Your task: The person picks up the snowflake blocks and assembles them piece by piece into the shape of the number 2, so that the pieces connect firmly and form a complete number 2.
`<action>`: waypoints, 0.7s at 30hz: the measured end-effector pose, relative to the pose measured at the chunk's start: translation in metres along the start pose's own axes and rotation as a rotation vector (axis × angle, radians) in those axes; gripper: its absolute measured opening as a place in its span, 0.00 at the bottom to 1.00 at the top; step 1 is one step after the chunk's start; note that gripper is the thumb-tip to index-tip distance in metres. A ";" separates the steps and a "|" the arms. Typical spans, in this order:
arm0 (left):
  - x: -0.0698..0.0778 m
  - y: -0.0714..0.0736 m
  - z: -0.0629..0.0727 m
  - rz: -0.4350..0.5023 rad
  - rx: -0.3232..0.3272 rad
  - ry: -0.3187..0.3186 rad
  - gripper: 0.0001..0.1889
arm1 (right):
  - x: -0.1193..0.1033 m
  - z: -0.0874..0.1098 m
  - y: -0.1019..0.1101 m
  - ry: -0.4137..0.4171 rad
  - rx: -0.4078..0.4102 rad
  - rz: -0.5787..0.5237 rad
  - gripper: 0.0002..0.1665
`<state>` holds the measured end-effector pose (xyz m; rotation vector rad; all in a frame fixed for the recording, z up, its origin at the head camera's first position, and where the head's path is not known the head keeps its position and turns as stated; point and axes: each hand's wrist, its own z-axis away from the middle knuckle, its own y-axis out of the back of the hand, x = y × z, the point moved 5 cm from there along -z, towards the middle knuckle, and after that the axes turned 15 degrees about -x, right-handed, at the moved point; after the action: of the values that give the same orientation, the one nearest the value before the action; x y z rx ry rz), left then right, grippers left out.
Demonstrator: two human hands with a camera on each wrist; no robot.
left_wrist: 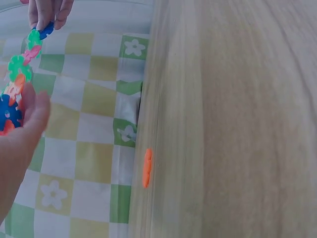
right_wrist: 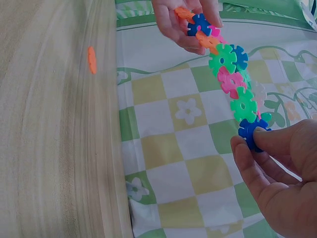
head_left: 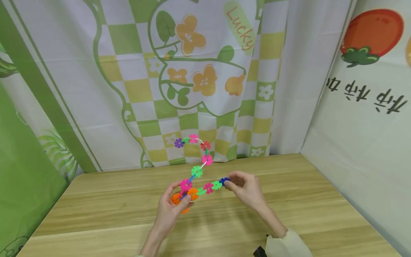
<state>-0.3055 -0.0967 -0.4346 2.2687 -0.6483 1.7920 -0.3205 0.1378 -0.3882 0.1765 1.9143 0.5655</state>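
Observation:
A chain of colorful notched flower discs (head_left: 197, 171) is held up above the table between both hands. My left hand (head_left: 168, 208) grips it near the orange discs, thumb on the front, with a blue disc (left_wrist: 9, 113) beside the fingers. With thumb and fingers my right hand (head_left: 247, 189) pinches the dark blue disc (right_wrist: 252, 134) at the right end. Between the hands run green, pink and orange discs. From the left hand another stretch rises and curves left to a purple disc (head_left: 179, 143) at its free end.
A single orange disc (left_wrist: 147, 168) lies on the wooden table (head_left: 106, 207). Behind the table hangs a checkered green and white curtain (head_left: 192, 117). A printed white cloth (head_left: 359, 132) covers the right side. Near the right sleeve is a small black object (head_left: 259, 251).

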 end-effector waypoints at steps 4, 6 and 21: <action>-0.001 0.000 0.000 0.026 -0.021 0.010 0.23 | 0.001 0.000 0.000 -0.001 -0.002 -0.012 0.06; -0.002 0.000 0.001 0.028 -0.031 0.020 0.23 | 0.001 -0.001 -0.001 0.002 -0.012 -0.013 0.06; -0.003 -0.002 0.001 0.091 -0.076 0.019 0.26 | -0.001 -0.001 -0.004 0.003 -0.054 -0.091 0.05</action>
<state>-0.3040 -0.0947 -0.4380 2.2037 -0.8146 1.7932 -0.3201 0.1334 -0.3892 0.0538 1.8978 0.5562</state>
